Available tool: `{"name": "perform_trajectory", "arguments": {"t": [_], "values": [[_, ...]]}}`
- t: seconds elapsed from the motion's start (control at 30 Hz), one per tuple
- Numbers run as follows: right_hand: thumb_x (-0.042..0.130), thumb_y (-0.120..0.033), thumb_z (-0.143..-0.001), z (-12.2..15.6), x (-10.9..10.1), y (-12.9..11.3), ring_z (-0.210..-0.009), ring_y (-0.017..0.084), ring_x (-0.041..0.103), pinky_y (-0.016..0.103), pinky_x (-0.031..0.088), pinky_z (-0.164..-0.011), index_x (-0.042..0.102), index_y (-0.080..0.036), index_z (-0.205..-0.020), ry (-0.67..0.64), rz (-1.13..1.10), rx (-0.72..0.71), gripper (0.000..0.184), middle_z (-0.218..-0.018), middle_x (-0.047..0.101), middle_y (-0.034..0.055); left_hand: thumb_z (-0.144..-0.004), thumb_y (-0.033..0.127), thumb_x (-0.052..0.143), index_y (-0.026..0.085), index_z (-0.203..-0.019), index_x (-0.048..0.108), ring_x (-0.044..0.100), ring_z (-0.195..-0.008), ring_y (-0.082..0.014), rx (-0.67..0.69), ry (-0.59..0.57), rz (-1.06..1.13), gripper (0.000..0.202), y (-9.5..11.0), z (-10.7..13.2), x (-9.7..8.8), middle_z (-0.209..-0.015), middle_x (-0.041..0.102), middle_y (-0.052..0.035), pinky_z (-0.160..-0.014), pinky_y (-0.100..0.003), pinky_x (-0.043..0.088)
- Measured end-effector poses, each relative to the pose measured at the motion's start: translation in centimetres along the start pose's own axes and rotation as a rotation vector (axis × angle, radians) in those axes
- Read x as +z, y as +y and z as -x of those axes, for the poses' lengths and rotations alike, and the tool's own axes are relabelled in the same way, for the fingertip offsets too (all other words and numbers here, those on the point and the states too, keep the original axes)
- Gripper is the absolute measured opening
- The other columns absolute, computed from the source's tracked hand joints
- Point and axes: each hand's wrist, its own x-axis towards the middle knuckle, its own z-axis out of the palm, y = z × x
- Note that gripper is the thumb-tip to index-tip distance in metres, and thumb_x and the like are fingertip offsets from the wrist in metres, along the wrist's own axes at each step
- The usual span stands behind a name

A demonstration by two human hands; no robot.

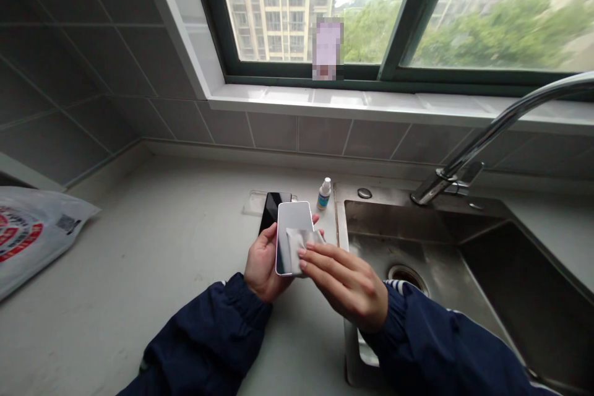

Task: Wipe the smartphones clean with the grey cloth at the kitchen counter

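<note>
A phone (294, 216) with a pale frame and a reflective screen is gripped in my left hand (265, 265), its fingers wrapped behind and round the right side. My right hand (347, 281) presses a light grey cloth (295, 252) flat on the lower part of the screen. Behind the held phone, a second, black phone (275, 203) lies on the counter, partly covered from view. A clear phone case (253, 203) rests beside it. Just beyond my hands stands a small white bottle (323, 194) with a blue label.
To the right is a steel sink (340, 223) with a chrome faucet (468, 145) arching over it. A plastic bag (41, 235) with red print lies at the far left of the white counter (185, 216). Behind run a tiled wall and a window sill (343, 99).
</note>
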Motion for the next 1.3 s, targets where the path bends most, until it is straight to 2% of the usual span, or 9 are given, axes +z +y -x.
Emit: {"name": "perform_trajectory", "arguments": {"t": [0.1, 0.2, 0.33, 0.57, 0.67, 0.83, 1.0, 1.17, 1.3], "values": [[0.056, -0.002, -0.092, 0.1, 0.1, -0.1, -0.131, 0.027, 0.055, 0.047, 0.054, -0.105, 0.045, -0.02, -0.148, 0.079, -0.032, 0.092, 0.059, -0.137, 0.062, 0.012, -0.098, 0.048, 0.043, 0.007, -0.15, 0.037, 0.061, -0.117, -0.0321, 0.061, 0.008, 0.012, 0.067, 0.0, -0.2, -0.3, -0.129, 0.063, -0.0214, -0.096, -0.044, 0.05], [0.057, -0.001, -0.09, -0.2, 0.0, -0.3, -0.124, 0.025, 0.061, 0.044, 0.056, -0.103, 0.052, -0.023, -0.142, 0.16, -0.075, 0.193, 0.056, -0.131, 0.066, 0.0097, -0.099, 0.043, 0.046, 0.015, -0.151, 0.038, 0.06, -0.121, -0.0297, 0.191, 0.027, 0.014, 0.06, -0.1, -0.5, -1.1, -0.131, 0.064, -0.016, -0.101, -0.044, 0.049], [0.058, -0.006, -0.09, -0.8, 0.0, -0.7, -0.113, 0.022, 0.068, 0.037, 0.057, -0.098, 0.064, -0.024, -0.125, 0.214, -0.146, 0.394, 0.04, -0.122, 0.071, 0.0075, -0.092, 0.04, 0.063, 0.02, -0.142, 0.051, 0.065, -0.112, -0.0247, 0.254, 0.098, -0.038, 0.055, -0.3, -0.9, -2.0, -0.127, 0.068, -0.0094, -0.095, -0.037, 0.054], [0.067, -0.025, -0.089, -1.5, -0.5, -0.4, -0.083, 0.02, 0.074, 0.033, 0.063, -0.077, 0.072, -0.02, -0.104, 0.275, -0.484, 0.859, 0.017, -0.096, 0.075, 0.0054, -0.081, 0.015, 0.075, 0.021, -0.114, 0.07, 0.07, -0.1, -0.0149, 0.355, 0.26, -0.141, 0.033, -0.3, -1.5, -2.3, -0.118, 0.072, -0.0025, -0.089, -0.025, 0.056], [0.071, -0.03, -0.087, -1.6, -0.5, 0.1, -0.08, 0.021, 0.074, 0.033, 0.062, -0.074, 0.07, -0.019, -0.104, 0.3, -0.663, 0.96, 0.02, -0.092, 0.075, 0.0059, -0.076, 0.013, 0.08, 0.022, -0.103, 0.071, 0.072, -0.088, -0.0129, 0.369, 0.308, -0.179, 0.03, -0.3, -1.5, -2.5, -0.105, 0.075, 0.0002, -0.083, -0.025, 0.057], [0.085, -0.035, -0.068, -2.1, -0.8, 1.4, -0.074, 0.018, 0.071, 0.026, 0.056, -0.065, 0.069, -0.016, -0.091, 0.407, -1.003, 1.211, 0.034, -0.086, 0.074, 0.0051, -0.073, 0.02, 0.083, 0.02, -0.09, 0.07, 0.072, -0.085, -0.0149, 0.42, 0.247, -0.286, 0.021, 0.0, -1.4, -2.9, -0.094, 0.076, -0.0002, -0.081, -0.03, 0.058], [0.09, -0.026, -0.056, -2.6, -0.9, 1.3, -0.056, 0.01, 0.062, 0.02, 0.052, -0.057, 0.066, -0.016, -0.083, 0.469, -1.369, 1.45, 0.038, -0.07, 0.069, 0.0, -0.071, 0.023, 0.085, 0.022, -0.113, 0.068, 0.068, -0.109, -0.0242, 0.392, 0.113, -0.346, 0.045, 0.2, -1.3, -3.6, -0.112, 0.074, -0.0061, -0.095, -0.038, 0.055], [0.086, -0.024, -0.063, -2.4, -0.3, 0.3, -0.053, 0.008, 0.058, 0.017, 0.049, -0.052, 0.068, -0.013, -0.086, 0.394, -1.605, 1.443, 0.032, -0.07, 0.068, 0.0001, -0.066, 0.026, 0.088, 0.031, -0.145, 0.046, 0.049, -0.136, -0.0323, 0.288, -0.056, -0.375, 0.09, 0.4, -1.0, -3.4, -0.144, 0.056, -0.0096, -0.109, -0.042, 0.043], [0.086, -0.027, -0.067, -2.1, 0.2, -0.1, -0.055, 0.007, 0.058, 0.017, 0.05, -0.054, 0.069, -0.012, -0.088, 0.359, -1.669, 1.445, 0.03, -0.073, 0.068, 0.0015, -0.065, 0.035, 0.089, 0.032, -0.144, 0.047, 0.04, -0.142, -0.033, 0.316, -0.089, -0.402, 0.089, 0.5, -0.7, -3.2, -0.154, 0.044, -0.0088, -0.113, -0.042, 0.039]]}}
